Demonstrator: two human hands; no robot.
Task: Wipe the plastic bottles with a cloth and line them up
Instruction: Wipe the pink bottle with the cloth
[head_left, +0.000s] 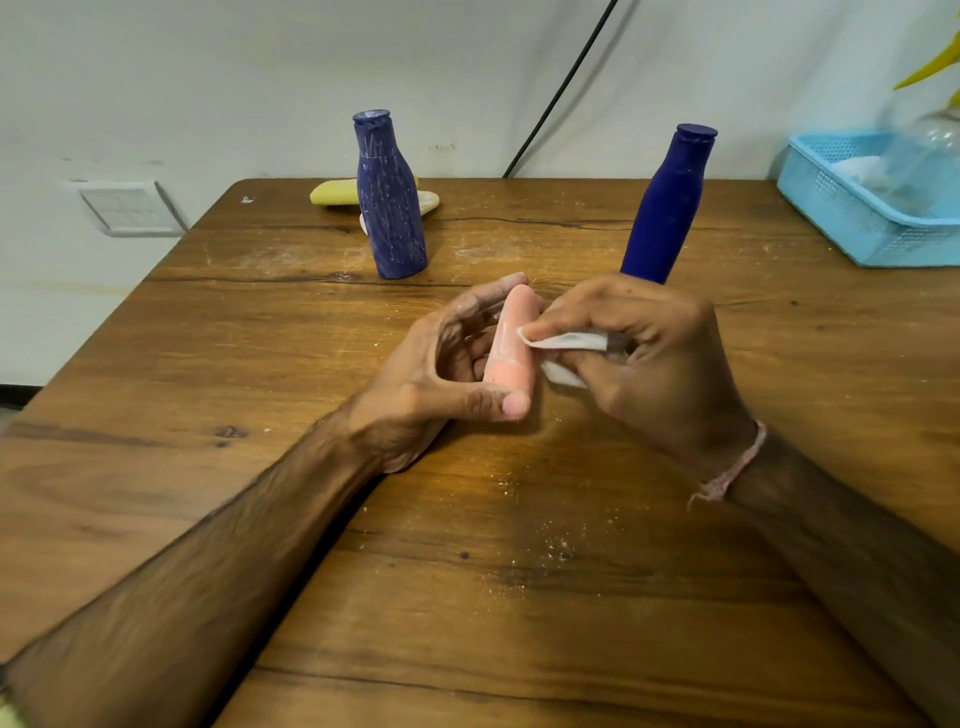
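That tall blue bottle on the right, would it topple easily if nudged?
Probably: the tall blue bottle is slender for its height, so a high nudge likely tips it. Lying down, its rounded body may roll across the table.

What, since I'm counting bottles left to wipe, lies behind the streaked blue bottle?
A yellow item lies flat, a whitish piece beside it; the streaked blue bottle hides their middle parts.

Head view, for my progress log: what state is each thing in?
pink bottle: held by left hand, some white smears.
cloth: pinched by right hand, touching pink bottle.
dusty blue bottle: upright, streaked white.
clean blue bottle: upright, no streaks visible.
yellow bottle: lying on its side.
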